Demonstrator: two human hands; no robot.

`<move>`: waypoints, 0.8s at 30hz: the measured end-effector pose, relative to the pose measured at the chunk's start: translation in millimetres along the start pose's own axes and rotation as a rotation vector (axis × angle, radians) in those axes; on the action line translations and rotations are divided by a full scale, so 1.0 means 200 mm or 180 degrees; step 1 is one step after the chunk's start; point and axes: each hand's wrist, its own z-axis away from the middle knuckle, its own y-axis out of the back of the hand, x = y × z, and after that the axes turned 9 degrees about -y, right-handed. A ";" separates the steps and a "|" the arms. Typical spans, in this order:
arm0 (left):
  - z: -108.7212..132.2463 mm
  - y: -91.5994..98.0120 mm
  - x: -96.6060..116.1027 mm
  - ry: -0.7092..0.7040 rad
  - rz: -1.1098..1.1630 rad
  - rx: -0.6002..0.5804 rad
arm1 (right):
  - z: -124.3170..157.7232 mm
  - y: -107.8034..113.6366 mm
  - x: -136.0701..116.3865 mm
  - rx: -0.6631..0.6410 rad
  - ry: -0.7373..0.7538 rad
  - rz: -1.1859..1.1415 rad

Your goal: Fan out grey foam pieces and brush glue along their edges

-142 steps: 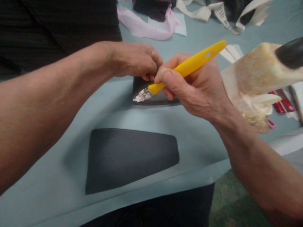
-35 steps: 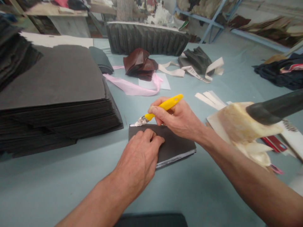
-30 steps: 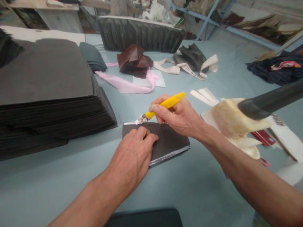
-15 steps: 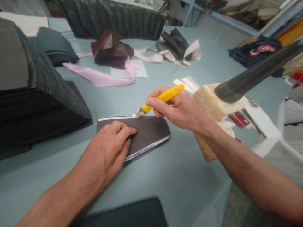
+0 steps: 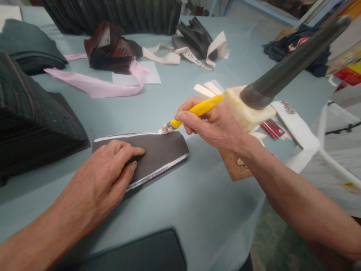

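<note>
Slanting, bristles (image 5: 166, 129) leftward, yellow brush (image 5: 202, 107) clamped in right hand (image 5: 213, 126); left hand (image 5: 107, 165) unclenched on panel (image 5: 162, 151).

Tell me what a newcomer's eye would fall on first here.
The yellow brush stands out first, in the grip of the right hand, its whitened bristles at the far edge of a dark tapered panel under the left hand. Next come the black handle slanting up from a cream-coloured block on the right, and the pink fabric strip lying beyond the panel.
</note>
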 end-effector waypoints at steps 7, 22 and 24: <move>-0.02 0.01 0.01 0.0162 -0.0048 -0.0119 | 0.06 0.06 0.04 0.0138 -0.0064 0.0127; 0.00 0.01 -0.02 -0.0080 -0.0104 -0.0198 | 0.25 0.14 0.03 0.0854 -0.0123 0.0401; 0.00 0.03 -0.03 -0.0171 -0.0138 -0.0326 | 0.31 0.12 0.01 0.1034 -0.0095 0.0172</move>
